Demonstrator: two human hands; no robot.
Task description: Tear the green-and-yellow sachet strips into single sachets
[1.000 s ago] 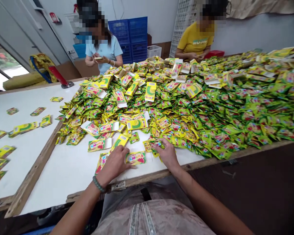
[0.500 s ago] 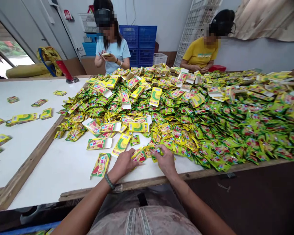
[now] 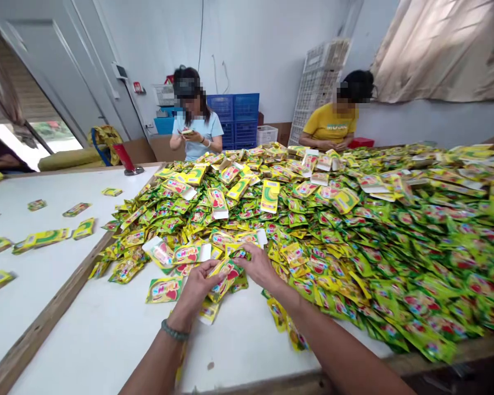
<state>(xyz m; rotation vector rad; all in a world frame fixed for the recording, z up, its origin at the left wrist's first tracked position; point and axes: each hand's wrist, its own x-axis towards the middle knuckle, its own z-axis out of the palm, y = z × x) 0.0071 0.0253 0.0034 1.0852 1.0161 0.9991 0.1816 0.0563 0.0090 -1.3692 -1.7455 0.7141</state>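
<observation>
A huge heap of small green-and-yellow sachets [image 3: 354,219] covers the white table [image 3: 107,334], mixed with flat yellow cardboard sleeves [image 3: 270,196]. My left hand [image 3: 197,285] is closed round a small bunch of sachets [image 3: 226,272], lifted just above the table at the heap's near edge. My right hand [image 3: 258,267] meets it from the right, fingers pinched on the same bunch. A loose sachet card [image 3: 163,289] lies just left of my left hand.
A second white table [image 3: 37,274] at left carries scattered sachets. Across the heap one person in a light blue shirt [image 3: 195,129] and one in a yellow shirt [image 3: 331,126] work. Blue crates [image 3: 239,118] stand by the back wall.
My view tilted up and moved closer. Both hands rose from the table and came together, gathering sachets that lay flat before into a bunch held between them.
</observation>
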